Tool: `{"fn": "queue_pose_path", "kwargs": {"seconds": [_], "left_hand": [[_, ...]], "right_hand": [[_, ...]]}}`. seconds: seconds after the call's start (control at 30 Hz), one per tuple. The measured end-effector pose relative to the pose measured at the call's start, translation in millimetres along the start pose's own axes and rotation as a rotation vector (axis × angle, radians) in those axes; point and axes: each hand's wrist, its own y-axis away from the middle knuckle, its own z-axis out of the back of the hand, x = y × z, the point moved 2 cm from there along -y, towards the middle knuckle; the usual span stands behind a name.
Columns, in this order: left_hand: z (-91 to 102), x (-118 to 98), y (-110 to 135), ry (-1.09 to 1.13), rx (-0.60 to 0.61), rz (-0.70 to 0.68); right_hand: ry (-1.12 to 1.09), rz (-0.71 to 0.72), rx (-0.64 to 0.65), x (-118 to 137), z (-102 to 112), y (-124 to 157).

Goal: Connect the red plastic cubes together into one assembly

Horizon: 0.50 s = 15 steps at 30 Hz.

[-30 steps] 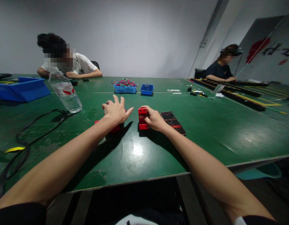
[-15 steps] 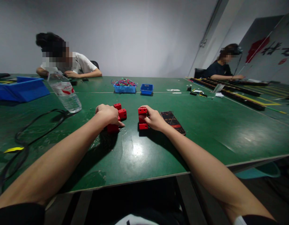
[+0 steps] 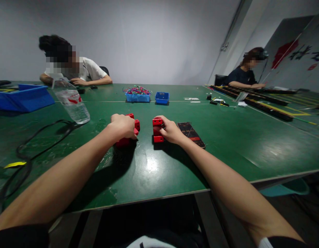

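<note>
- Blue bin (image 3: pixel 27 100): toward the far edge of the green bench (image 3: pixel 154 182), at the left limit of view.
- Bottle (image 3: pixel 75 105): tilted in view, right of the bin.
- Left hand (image 3: pixel 122 126): spread above the bench one second ago, now lowered, fingers curled over the loose red blocks (image 3: pixel 137 125). Whether it pinches one cannot be told. Blocks lie well back from the near edge, partly covered by the hand.
- Blue tray (image 3: pixel 138 98): near the far edge, heaped with small coloured pieces.
- Red block set (image 3: pixel 158 139): set back from the near edge; position unchanged.
- Right hand (image 3: pixel 171 131): unmoved, thumb and fingers pinching the set's right side. Judgement: it steadies the set while the left attends to the loose blocks.
- Phone (image 3: pixel 191 135): flat, just beside the right hand.
</note>
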Motion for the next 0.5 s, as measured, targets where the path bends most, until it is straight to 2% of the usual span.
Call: {"fn": "queue_pose_path", "kwargs": {"seconds": [0.07,0.23,0.37,0.5], "left_hand": [[1.5,-7.0,3.9,-0.004,-0.035,-0.046],[0.9,-21.5,7.2,0.064,-0.163,-0.04],[-9.0,-28.8,4.7,0.089,-0.199,-0.062],[-20.8,-36.1,4.4,0.112,-0.196,-0.094]], "right_hand": [[-0.028,-0.001,-0.006,-1.5,-0.9,-0.8],[-0.194,-0.062,0.008,-15.1,-5.0,-6.2],[-0.38,-0.104,0.09,-20.8,-5.8,-8.8],[-0.497,-0.112,0.173,-14.2,-3.6,-7.5]]}}
